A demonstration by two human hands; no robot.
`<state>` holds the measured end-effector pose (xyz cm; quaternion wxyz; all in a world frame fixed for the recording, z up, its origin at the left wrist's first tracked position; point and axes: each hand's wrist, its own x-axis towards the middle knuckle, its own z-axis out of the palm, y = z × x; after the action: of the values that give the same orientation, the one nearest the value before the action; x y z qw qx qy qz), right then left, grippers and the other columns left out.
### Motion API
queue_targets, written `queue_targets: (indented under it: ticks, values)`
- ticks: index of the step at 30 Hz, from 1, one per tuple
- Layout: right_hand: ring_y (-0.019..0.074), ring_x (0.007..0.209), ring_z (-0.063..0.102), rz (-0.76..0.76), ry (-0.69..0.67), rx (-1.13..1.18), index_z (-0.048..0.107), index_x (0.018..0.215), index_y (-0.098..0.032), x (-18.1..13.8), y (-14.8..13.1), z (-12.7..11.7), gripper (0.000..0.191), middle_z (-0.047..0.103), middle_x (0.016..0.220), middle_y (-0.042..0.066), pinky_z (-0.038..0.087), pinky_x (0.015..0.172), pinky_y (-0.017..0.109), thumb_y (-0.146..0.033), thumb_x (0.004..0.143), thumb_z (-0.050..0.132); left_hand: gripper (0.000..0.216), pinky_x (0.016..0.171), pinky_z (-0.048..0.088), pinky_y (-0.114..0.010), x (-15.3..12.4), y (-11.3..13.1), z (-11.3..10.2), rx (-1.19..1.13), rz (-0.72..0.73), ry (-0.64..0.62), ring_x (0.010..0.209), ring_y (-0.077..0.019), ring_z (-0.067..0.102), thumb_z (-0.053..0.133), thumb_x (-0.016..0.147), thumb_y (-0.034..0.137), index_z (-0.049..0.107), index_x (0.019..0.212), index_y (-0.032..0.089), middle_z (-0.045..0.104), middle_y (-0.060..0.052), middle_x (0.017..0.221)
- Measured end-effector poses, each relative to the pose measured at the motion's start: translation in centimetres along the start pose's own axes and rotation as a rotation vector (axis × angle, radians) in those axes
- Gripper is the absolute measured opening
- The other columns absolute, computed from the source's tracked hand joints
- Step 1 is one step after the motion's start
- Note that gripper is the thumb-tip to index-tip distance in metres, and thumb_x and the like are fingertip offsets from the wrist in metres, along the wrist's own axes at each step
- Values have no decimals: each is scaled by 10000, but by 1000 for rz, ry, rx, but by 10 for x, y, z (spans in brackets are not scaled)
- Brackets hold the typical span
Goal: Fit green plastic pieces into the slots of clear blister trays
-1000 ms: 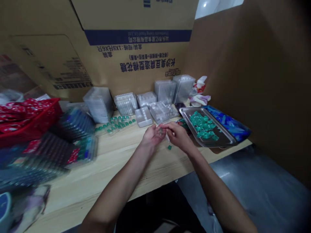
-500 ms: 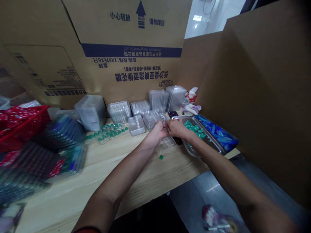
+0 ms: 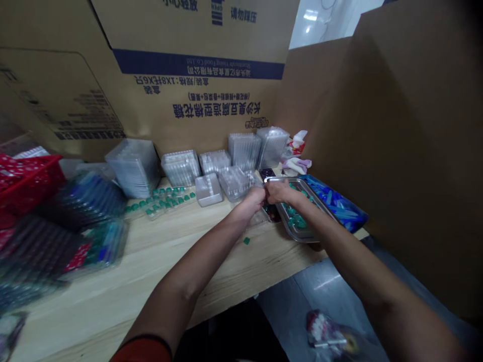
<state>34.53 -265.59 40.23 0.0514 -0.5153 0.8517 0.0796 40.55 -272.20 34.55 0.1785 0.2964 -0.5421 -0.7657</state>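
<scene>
My left hand [image 3: 253, 197] and my right hand [image 3: 276, 191] meet fingertip to fingertip over the wooden table [image 3: 158, 256], just left of a metal tray [image 3: 294, 232] holding several green pieces [image 3: 298, 221]. Both hands are closed in a pinch on something small that I cannot make out. A clear plastic strip [image 3: 260, 217] lies under them. One loose green piece [image 3: 246, 241] rests on the table nearer to me.
Stacks of clear plastic trays [image 3: 181, 168] line the cardboard wall [image 3: 196, 85]. A row of filled green blisters [image 3: 162, 200] lies left of them. Blue pieces in a bag [image 3: 339, 203] sit at the right, a red basket [image 3: 26, 181] at the left.
Both hands have moved away from me and to the right, from the middle of the table to the tray's left edge, staying pinched together. The view has shifted.
</scene>
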Motion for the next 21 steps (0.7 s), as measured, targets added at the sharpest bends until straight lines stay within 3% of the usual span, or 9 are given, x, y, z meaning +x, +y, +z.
queue_targets:
  ticks: [5, 8, 10, 16, 21]
  values:
    - [350, 1145, 597, 35, 125, -13, 641, 1208, -166, -15, 11, -4, 415, 652, 1217, 190, 421, 918, 432, -245, 806, 578, 89, 796, 457, -307, -11, -3, -23, 505, 90, 127, 871, -222, 641, 691, 689, 83, 651, 680, 162, 668, -48, 732]
    - [322, 1083, 623, 93, 193, 53, 651, 1177, -175, -25, 19, -5, 358, 686, 1136, 166, 430, 855, 380, -236, 876, 467, 117, 846, 448, -337, -17, -11, -30, 753, 110, 112, 939, -271, 641, 756, 631, 120, 650, 599, 160, 690, -76, 754]
    - [301, 1040, 634, 132, 201, 117, 669, 1127, -188, -33, 21, 0, 328, 704, 1079, 141, 428, 819, 352, -241, 895, 442, 67, 855, 449, -339, -19, -18, -30, 868, 125, 94, 952, -272, 644, 749, 649, 140, 687, 646, 163, 713, -89, 807]
    - [325, 1072, 574, 143, 219, 70, 597, 1247, -201, -67, 5, 41, 388, 597, 1185, 175, 418, 805, 377, -383, 920, 496, 136, 835, 463, -317, -10, -32, -27, 1038, 158, 91, 959, -259, 652, 647, 781, 181, 755, 849, 133, 736, -146, 941]
    - [308, 1068, 550, 151, 227, 81, 555, 1279, -194, -86, 1, 59, 385, 568, 1169, 164, 398, 814, 375, -378, 949, 480, 197, 777, 483, -297, 2, -22, -21, 1054, 181, 63, 860, -228, 672, 596, 837, 210, 759, 910, 125, 746, -134, 901]
